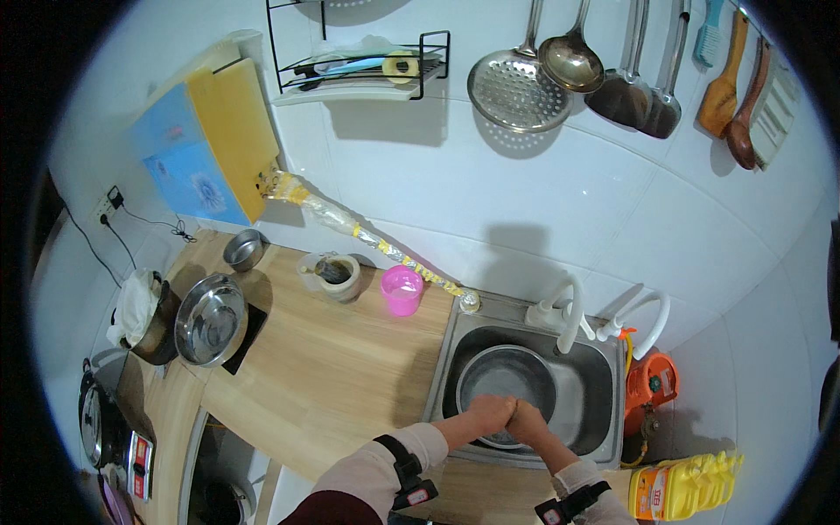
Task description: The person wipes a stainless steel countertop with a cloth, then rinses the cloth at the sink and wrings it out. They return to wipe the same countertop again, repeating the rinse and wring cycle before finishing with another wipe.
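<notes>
My left hand [491, 413] and my right hand [527, 424] meet knuckle to knuckle, fingers curled, above the near part of a round metal basin [508, 374]. Whether anything is held between them is hidden. The basin stands in the stainless steel sink [584, 407], towards its left side. A white faucet [572, 315] arches over the sink's back edge, its spout end near the basin's far right rim. A second, slimmer white faucet [656, 321] rises at the back right corner.
Left of the sink, the wooden counter [315, 367] bears a pink cup [401, 292], a stone mortar [342, 282], a steel bowl [213, 321] and a cloth-topped pot [157, 328]. Yellow jugs [682, 485] and an orange gas cylinder [650, 387] stand right. A skimmer [518, 88] hangs above.
</notes>
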### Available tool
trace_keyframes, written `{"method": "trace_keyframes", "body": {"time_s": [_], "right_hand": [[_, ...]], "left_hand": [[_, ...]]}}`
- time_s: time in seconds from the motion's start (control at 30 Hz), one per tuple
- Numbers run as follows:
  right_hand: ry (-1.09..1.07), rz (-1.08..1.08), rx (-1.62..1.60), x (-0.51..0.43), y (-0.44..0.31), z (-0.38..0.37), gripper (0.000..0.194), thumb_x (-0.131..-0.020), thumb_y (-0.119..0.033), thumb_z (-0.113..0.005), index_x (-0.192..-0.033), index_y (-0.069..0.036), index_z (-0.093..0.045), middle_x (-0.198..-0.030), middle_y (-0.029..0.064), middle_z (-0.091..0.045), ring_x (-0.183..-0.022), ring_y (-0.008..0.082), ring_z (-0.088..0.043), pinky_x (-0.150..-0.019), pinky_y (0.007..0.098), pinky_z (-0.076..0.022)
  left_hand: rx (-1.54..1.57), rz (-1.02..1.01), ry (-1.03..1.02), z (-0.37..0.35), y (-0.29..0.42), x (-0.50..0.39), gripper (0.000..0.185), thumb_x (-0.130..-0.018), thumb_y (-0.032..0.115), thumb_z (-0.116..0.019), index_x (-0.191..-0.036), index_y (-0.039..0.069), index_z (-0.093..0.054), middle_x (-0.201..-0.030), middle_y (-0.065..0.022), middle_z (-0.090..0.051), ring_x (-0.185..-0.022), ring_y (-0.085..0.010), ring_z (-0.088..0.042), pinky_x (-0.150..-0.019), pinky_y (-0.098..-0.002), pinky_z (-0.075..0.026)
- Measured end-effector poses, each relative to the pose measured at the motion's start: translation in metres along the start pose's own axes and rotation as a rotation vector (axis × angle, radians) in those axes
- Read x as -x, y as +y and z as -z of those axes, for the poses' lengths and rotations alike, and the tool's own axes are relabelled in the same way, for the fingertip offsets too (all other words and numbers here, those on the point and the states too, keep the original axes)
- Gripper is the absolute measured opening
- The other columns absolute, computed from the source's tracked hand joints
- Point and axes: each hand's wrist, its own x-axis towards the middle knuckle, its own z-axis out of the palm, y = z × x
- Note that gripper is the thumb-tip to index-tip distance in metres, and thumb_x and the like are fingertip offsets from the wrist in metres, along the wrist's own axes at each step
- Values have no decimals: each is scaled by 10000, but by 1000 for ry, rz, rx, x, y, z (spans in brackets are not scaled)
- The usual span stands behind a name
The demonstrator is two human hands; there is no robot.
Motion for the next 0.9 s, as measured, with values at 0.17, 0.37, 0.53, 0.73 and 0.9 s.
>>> {"method": "trace_keyframes", "body": {"time_s": [0.17, 0.37, 0.53, 0.73, 0.9], "right_hand": [[-48, 55, 15, -6, 15, -5, 266, -761, -218, -543, -928, -12, -529, -891, 206, -602, -839, 386, -570, -710, 440, -459], [32, 269, 54, -9, 26, -8, 303, -698, -176, -640, -915, 3, -527, -771, 180, -605, -697, 313, -601, -589, 400, -468], [-195, 26, -333, -3, 16, 1, 163, -695, -60, -580, -807, -20, -468, -602, 101, -515, -450, 182, -475, -359, 319, -366], [-325, 97, -412, 1, 5, 6, 128, -674, -19, -559, -645, -58, -440, -521, 45, -435, -383, 129, -358, -321, 293, -239], [-473, -114, -686, -1, 6, 2, 134, -653, -11, -566, -643, -82, -454, -483, 5, -344, -352, 103, -274, -327, 287, -179]], "left_hand": [[-122, -126, 51, 2, 5, -1, 227, -780, 146, -501, -933, -13, -449, -688, -176, -612, -656, -334, -614, -552, -435, -482], [-216, -129, 65, -5, 9, -5, 238, -781, 154, -505, -965, 19, -434, -646, -163, -601, -605, -319, -613, -491, -410, -473], [-166, -255, 222, -15, -2, -1, 329, -763, 145, -514, -1052, 7, -437, -579, -144, -577, -532, -301, -599, -418, -401, -444], [-282, -203, 183, -11, 2, 11, 331, -772, 165, -494, -1047, -13, -443, -626, -155, -591, -550, -317, -589, -458, -424, -447], [-254, -100, 66, 5, 9, 25, 361, -785, 201, -475, -1074, -13, -440, -686, -154, -617, -611, -332, -604, -513, -427, -462]]}}
